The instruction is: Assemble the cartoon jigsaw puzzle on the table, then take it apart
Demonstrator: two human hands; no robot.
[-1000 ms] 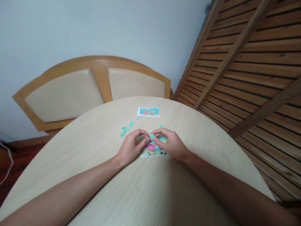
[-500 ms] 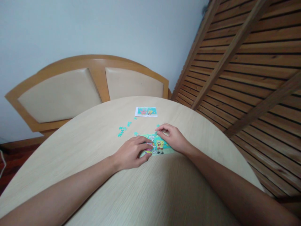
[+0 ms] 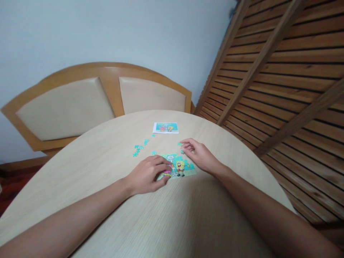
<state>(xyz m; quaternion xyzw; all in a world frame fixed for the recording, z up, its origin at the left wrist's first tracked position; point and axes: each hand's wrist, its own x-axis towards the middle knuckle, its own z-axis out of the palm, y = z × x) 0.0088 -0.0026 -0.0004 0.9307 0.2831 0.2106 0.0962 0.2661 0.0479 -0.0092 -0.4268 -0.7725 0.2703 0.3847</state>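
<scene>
A round, pale wood worktop (image 3: 161, 222) fills the lower part of the view, and near its middle lies a small, partly built cartoon jigsaw puzzle (image 3: 180, 166), flat on the surface. The left hand (image 3: 146, 175) rests palm down at the puzzle's 9 o'clock side, its fingers (image 3: 161, 167) loosely curled and lying over the puzzle's left edge, pressing on it rather than gripping anything. The right hand (image 3: 200, 156) sits at the puzzle's 2 o'clock corner, its fingers (image 3: 188, 146) drawn close together at the tips, just beside a loose teal piece (image 3: 179, 144); whether that piece is pinched between them or merely touched cannot be told, as it is too small. The two hands are apart, with the puzzle's picture visible between them.

At about 10 o'clock from the puzzle, a scatter of loose teal pieces (image 3: 139, 149) lies on the worktop, near but not touching it. Farther off at 12 o'clock, towards the far rim, a small reference picture (image 3: 166, 128) lies flat, showing the same teal cartoon scene.

Beyond the worktop, at 11 o'clock, stands a curved wooden bench back (image 3: 88, 100) with two cream padded panels, set against a pale blue wall (image 3: 120, 32). A slatted wooden wall (image 3: 290, 71) runs along the 3 o'clock side.
</scene>
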